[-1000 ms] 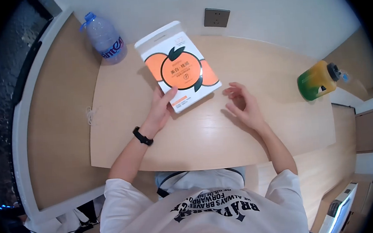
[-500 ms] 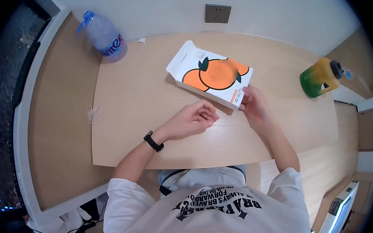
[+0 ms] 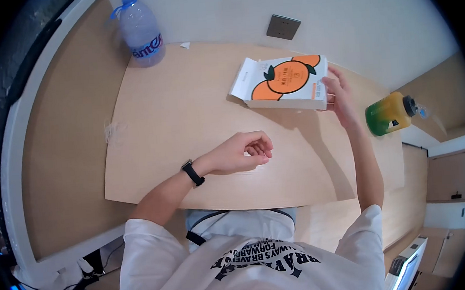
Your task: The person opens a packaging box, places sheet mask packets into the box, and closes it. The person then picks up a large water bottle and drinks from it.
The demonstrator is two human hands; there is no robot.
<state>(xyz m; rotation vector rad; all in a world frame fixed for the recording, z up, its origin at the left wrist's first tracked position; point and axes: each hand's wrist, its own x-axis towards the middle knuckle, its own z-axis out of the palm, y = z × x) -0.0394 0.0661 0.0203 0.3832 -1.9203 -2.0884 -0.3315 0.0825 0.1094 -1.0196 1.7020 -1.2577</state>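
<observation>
My right hand [image 3: 341, 98] grips the right end of a white cardboard box [image 3: 289, 104] with orange fruits printed on its top face. The box is held up a little over the far part of the desk, and its flap [image 3: 244, 78] stands out at the left end. Nearer to me, my left hand [image 3: 252, 150] rests on the desk with its fingers loosely curled and the thumb apart. Nothing shows inside it, and it does not touch the box. A dark watch [image 3: 193, 172] is on the left wrist.
The wooden desk [image 3: 187, 116] meets a wall with a socket [image 3: 283, 27]. A clear bottle [image 3: 143, 35] stands at the back left, a yellow-green jug [image 3: 389, 113] at the right. Pale strings [image 3: 114, 133] lie by the left edge, a white scrap [image 3: 185, 45] at the back.
My right hand has carried the box away from me and to the right, turning it and raising it off the desk. My left hand stays about where it was.
</observation>
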